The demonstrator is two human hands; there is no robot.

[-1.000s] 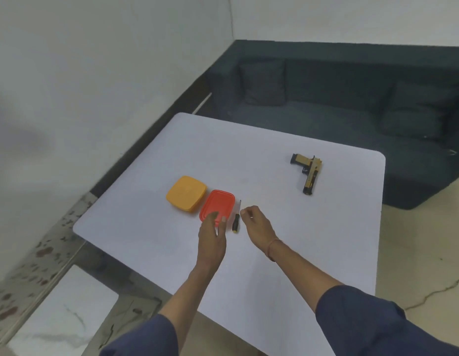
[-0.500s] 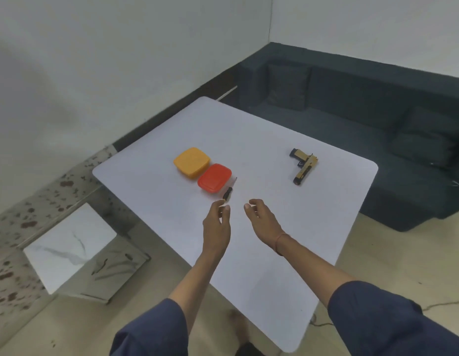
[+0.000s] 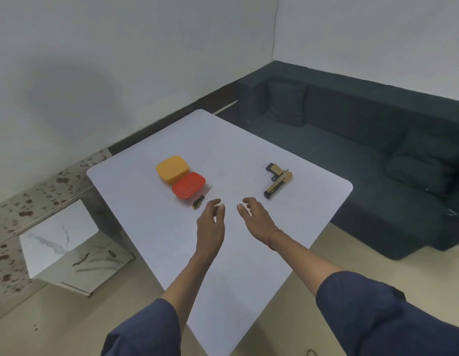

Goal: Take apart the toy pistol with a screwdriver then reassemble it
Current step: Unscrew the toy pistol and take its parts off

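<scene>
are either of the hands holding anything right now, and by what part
Nothing is held: left hand and right hand hover open above the table.

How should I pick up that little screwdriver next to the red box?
Grab the screwdriver by its thick black-and-yellow handle, the end nearest you; the thin metal shaft points away. It lies flat, so come down from above and from your own side, since the red box sits close on its left. The left hand, open, is probably nearest.

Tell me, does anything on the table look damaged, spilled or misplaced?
Nothing stands out. The toy pistol lies whole on the table; the screwdriver lies beside the red box, next to the orange box.
</scene>
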